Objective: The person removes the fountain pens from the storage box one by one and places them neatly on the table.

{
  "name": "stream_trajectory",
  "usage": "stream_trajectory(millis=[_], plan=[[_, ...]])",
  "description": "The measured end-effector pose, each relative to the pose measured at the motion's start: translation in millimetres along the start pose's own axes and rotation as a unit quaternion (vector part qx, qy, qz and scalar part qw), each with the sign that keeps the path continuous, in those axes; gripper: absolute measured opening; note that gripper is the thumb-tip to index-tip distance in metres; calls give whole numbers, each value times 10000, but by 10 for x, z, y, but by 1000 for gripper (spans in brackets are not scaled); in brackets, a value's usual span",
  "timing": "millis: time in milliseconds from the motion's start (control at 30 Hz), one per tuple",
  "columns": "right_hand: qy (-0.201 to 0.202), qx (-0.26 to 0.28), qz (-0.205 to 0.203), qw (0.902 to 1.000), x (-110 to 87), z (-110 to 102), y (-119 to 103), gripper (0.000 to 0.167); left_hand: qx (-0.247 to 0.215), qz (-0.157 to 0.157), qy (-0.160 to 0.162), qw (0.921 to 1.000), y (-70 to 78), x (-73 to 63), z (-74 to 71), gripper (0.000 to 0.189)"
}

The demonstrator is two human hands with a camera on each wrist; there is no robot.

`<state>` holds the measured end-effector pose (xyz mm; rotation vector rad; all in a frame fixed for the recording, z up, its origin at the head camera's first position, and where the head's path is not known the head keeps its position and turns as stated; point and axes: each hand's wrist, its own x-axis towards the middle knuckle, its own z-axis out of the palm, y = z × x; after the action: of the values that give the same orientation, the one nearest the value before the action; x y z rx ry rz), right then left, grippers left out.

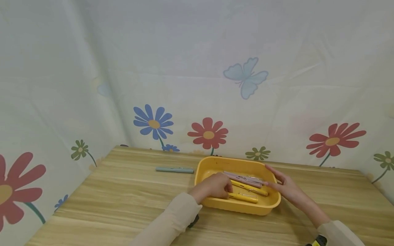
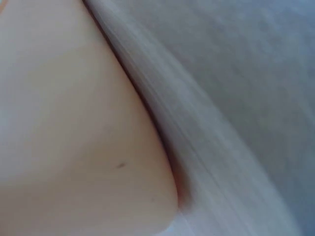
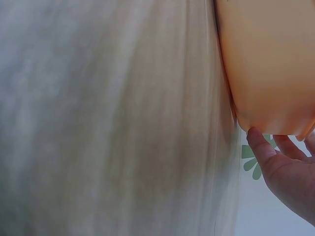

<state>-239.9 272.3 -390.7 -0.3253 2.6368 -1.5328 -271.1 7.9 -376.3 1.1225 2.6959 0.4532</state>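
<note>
A flower-printed backdrop (image 1: 184,68) rises behind the wood-grain table (image 1: 123,201). Your left hand (image 1: 215,185) curls into the yellow tray (image 1: 237,206) at lower centre, fingertips at the lower yellow pen (image 1: 244,197); you cannot tell whether they pinch it. Your right hand (image 1: 287,187) spreads its fingers against the tray's right end. The mauve pens (image 1: 243,178) lie inside; the teal pen (image 1: 174,170) lies left of it.

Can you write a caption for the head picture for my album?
Left hand in the yellow tray of pens, right hand touching it, one grey-green pen on the table.
</note>
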Motion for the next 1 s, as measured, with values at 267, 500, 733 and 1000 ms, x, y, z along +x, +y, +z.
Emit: stream_trajectory(millis=[267, 500, 733, 1000], plan=[[-19, 58, -21, 10000, -1, 6, 7, 68, -357, -95, 255, 9990, -24, -69, -44, 8], [-17, 64, -44, 10000, 1, 3, 3, 68, -606, -284, 331, 9972, -40, -150, -184, 7], [-42, 71, -178, 9998, 7, 8, 3, 67, -804, -298, 476, 9952, -81, -254, -379, 8], [-36, 115, -190, 9997, -2, 9, 24, 67, -839, -211, 717, 9937, -232, -357, -503, 7]])
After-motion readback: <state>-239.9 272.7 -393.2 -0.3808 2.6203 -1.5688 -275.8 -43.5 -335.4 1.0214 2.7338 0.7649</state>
